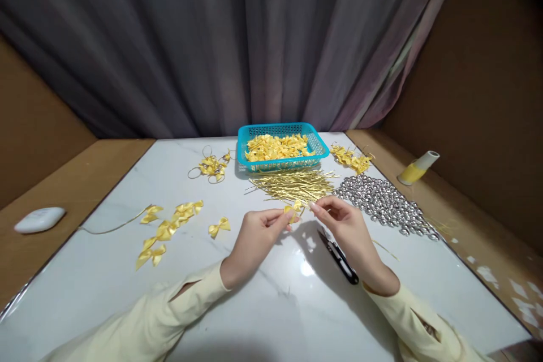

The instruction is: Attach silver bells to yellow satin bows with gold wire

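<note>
A grey curtain [237, 39] hangs in heavy folds across the back, closing off the whole far side. Brown board walls [479, 79] stand to the left and right, boxing the spot in. A glossy white marble-look tabletop [275, 305] fills the middle, catching soft overhead light, and it sits on a wider wooden surface [63, 181].

A blue basket [319, 146] of yellow bows sits at the tabletop's [271, 305] far edge, silver bells [384, 203] to its right, black snips [339, 255] nearer, a white case [39, 219] far left.
</note>
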